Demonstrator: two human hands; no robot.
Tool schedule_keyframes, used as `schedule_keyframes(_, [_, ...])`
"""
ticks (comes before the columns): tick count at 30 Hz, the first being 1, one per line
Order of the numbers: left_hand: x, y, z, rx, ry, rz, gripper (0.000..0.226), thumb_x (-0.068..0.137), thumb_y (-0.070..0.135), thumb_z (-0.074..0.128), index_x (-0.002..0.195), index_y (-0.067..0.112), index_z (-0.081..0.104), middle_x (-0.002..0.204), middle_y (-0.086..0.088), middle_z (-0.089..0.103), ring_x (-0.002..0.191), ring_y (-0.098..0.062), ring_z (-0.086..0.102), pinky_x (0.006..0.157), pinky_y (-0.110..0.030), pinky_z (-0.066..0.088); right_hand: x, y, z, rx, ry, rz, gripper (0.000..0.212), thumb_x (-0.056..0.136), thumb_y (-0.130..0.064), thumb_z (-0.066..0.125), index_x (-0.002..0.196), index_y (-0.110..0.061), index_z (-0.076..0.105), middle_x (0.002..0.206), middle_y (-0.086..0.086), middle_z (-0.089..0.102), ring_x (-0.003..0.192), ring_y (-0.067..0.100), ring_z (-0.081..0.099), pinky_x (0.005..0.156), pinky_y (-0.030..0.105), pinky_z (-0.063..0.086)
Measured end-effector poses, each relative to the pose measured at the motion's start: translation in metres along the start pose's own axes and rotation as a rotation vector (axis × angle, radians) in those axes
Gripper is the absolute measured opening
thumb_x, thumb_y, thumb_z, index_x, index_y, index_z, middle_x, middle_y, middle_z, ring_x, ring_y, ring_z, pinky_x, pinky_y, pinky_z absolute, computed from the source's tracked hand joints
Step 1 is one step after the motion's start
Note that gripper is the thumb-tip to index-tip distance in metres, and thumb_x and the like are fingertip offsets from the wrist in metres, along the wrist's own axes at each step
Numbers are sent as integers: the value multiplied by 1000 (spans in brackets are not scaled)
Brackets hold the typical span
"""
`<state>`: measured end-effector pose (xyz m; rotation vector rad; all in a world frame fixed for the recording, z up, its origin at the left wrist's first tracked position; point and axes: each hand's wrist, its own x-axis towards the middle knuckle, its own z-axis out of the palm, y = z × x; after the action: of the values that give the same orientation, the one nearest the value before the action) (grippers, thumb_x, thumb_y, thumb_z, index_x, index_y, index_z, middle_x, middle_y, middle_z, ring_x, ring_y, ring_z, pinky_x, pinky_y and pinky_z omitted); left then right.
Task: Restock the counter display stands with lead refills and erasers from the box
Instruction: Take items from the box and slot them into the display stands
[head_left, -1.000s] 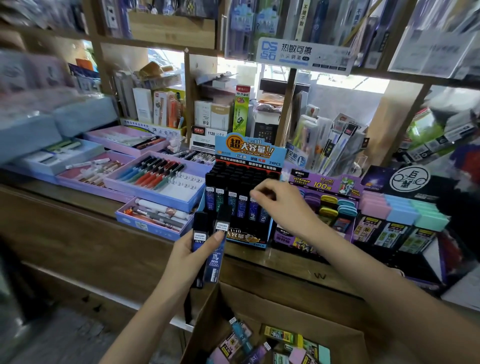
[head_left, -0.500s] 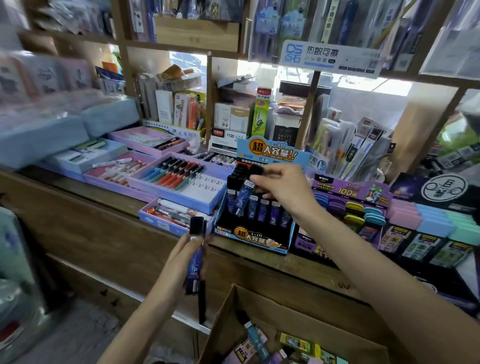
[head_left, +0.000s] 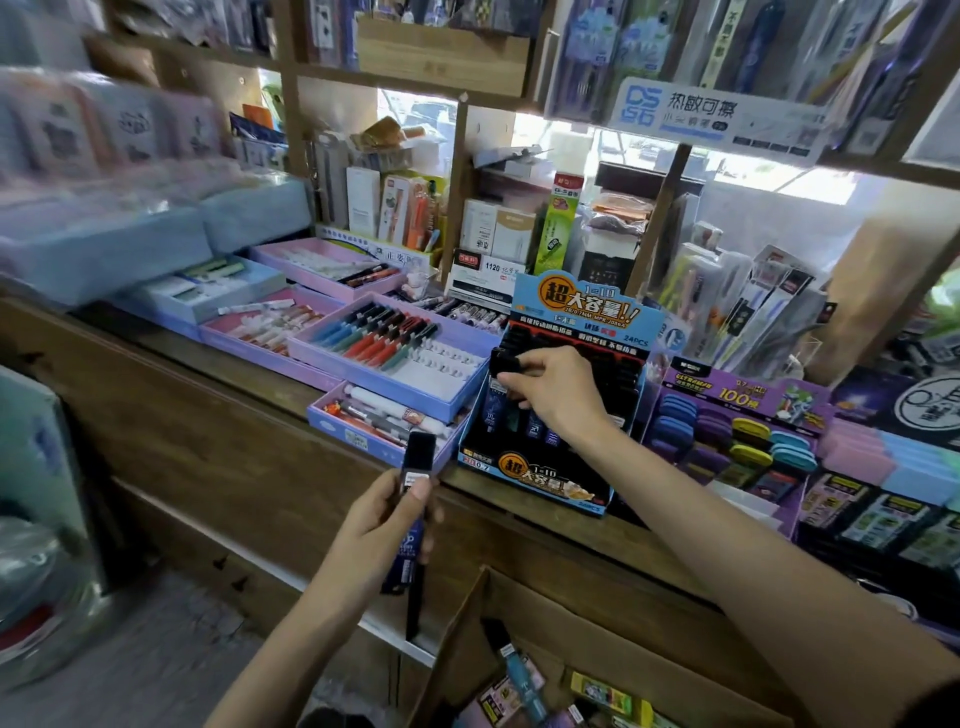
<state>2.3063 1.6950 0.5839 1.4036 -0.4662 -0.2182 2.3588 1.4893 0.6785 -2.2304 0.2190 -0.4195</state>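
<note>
Head view, looking down over a wooden worktop (head_left: 218, 358) crowded with stationery. The right hand (head_left: 553, 395) reaches forward over the blue lead refill stand (head_left: 545, 478), and its thumb and fingertips pinch the black cap of 1 lead refill tube (head_left: 501, 364), which stands upright at the stand's left edge, its blue lower part down among the other tubes in the front rows. The left hand (head_left: 379, 525) is held lower, in front of the worktop's edge, fingers curled round another refill tube (head_left: 418, 457) whose black cap points up above the thumb; a slim dark piece hangs below this hand, and whether it is a second tube cannot be told. Just right of the refill stand, touching or nearly so, sits a purple eraser stand (head_left: 727, 395) holding rows of blue, purple, yellow and teal erasers (head_left: 748, 431). Left of the refill stand lies a lilac pen tray (head_left: 374, 387) with blue, red and green pens in a row. Below the worktop, near the lower edge of the view, is the open cardboard box (head_left: 597, 618); a teal refill (head_left: 519, 670) and small colourful packets lie inside it.
</note>
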Motion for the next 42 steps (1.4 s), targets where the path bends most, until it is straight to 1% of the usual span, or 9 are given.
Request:
schedule_keyframes(7, [-2, 4, 4, -15, 17, 14, 31, 86, 36, 51, 90, 5, 55, 69, 1, 63, 55, -13, 57, 53, -20, 48, 2, 1, 12, -131, 34, -24, 35, 86, -19, 68, 81, 15, 64, 77, 30, 66, 74, 39, 66, 70, 49, 55])
schedule_keyframes(14, [-3, 6, 9, -6, 38, 29, 30, 87, 38, 52, 88, 9, 55, 67, 0, 60, 51, -14, 52, 51, -25, 47, -13, -4, -2, -479, -11, -117, 47, 90, -42, 58, 72, 1, 68, 65, 14, 68, 59, 27, 65, 64, 41, 57])
schedule_keyframes(19, [0, 10, 19, -2, 11, 31, 30, 88, 36, 50, 88, 6, 52, 64, 1, 59, 49, -11, 51, 48, -22, 45, -61, -15, -5, 187, -334, 5, 31, 89, -41, 60, 78, -13, 69, 72, 2, 69, 64, 11, 66, 59, 26, 53])
schedule_keyframes(25, [-1, 15, 32, 45, -88, 35, 24, 88, 33, 50, 88, 9, 53, 65, 2, 60, 49, -11, 53, 49, -23, 45, -90, -11, -8, 225, -415, -39, 22, 86, -28, 67, 66, -20, 63, 60, -4, 60, 59, 8, 58, 58, 20, 46])
schedule_keyframes(27, [-2, 15, 32, 44, -91, -1, 31, 88, 36, 49, 94, 6, 53, 65, 2, 61, 52, -12, 55, 51, -23, 46, -90, -10, -14, 276, -423, -15, 22, 88, -22, 65, 68, -12, 64, 60, -4, 63, 59, 8, 62, 57, 20, 50])
schedule_keyframes(30, [-3, 16, 30, 8, -73, -65, 31, 90, 36, 45, 99, 8, 55, 70, -1, 64, 55, -15, 58, 51, -24, 48, -79, -9, -30, 407, -288, 29, 24, 88, -17, 64, 79, 6, 61, 69, 8, 66, 61, 14, 67, 53, 21, 52])
schedule_keyframes(34, [-3, 16, 23, 48, -28, -61, 31, 94, 29, 41, 98, 2, 55, 72, -2, 65, 54, -14, 56, 48, -24, 46, -55, -14, -59, 552, -52, 34, 12, 89, -15, 62, 80, -7, 63, 73, 3, 68, 60, 13, 67, 50, 19, 51])
schedule_keyframes(38, [-4, 14, 13, 81, 14, -67, 27, 98, 24, 39, 94, 3, 56, 72, -3, 66, 54, -15, 56, 47, -24, 46, -33, -10, -60, 342, 104, -70, 11, 91, -17, 60, 82, -11, 62, 82, 11, 69, 67, 14, 69, 57, 24, 55])
schedule_keyframes(42, [-5, 9, 6, 70, 50, -83, 24, 99, 21, 39, 91, 7, 57, 71, -1, 65, 53, -14, 55, 46, -23, 45, -22, 5, -39, 28, 134, -136, 17, 90, -22, 61, 86, -6, 66, 80, 11, 67, 80, 27, 65, 76, 47, 54])
